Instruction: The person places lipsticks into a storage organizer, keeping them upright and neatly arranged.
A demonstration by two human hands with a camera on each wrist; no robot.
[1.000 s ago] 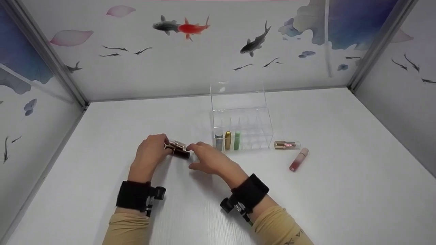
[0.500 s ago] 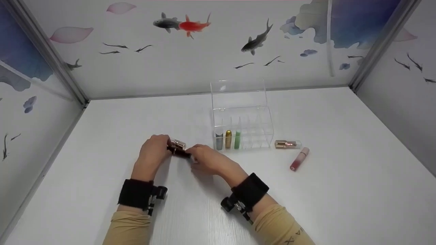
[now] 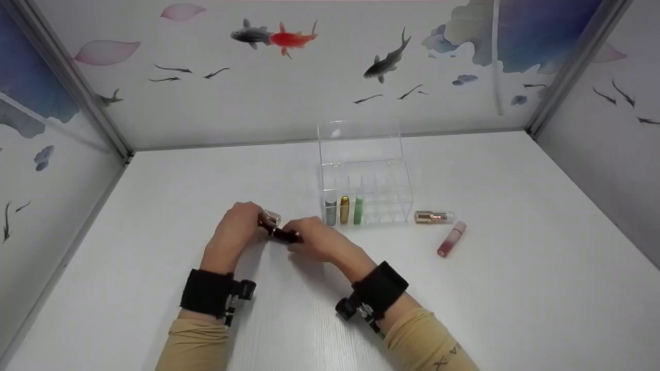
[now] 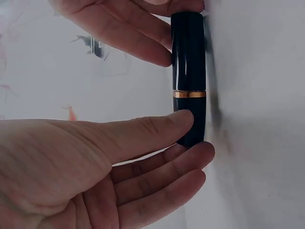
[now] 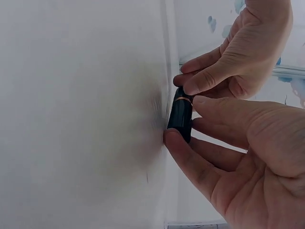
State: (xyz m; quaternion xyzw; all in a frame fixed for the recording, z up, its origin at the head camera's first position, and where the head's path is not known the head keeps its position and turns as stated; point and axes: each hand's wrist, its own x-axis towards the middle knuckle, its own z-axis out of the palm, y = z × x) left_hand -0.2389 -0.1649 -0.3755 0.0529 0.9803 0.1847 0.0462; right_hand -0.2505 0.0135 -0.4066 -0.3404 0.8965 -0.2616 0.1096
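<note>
A black lipstick tube (image 3: 282, 235) with a gold band lies just above the white table between both hands. My left hand (image 3: 258, 226) pinches one end of it between thumb and fingers, seen close in the left wrist view as the left hand (image 4: 195, 138) on the tube (image 4: 189, 71). My right hand (image 3: 298, 234) pinches the other end; the right wrist view shows the right hand (image 5: 186, 119) curled round the tube (image 5: 178, 112). A shiny silver-gold piece (image 3: 271, 217) shows by the left fingertips; I cannot tell what it is.
A clear acrylic organizer (image 3: 381, 178) with its lid raised stands behind the hands, holding a grey tube (image 3: 330, 211), a gold tube (image 3: 344, 208) and a green tube (image 3: 358, 210). To its right lie a gold clear-capped lipstick (image 3: 433, 217) and a pink-red tube (image 3: 451, 239).
My right hand has moved left from open beside the tube to pinching its end. Both hands have drifted slightly right with the tube.
</note>
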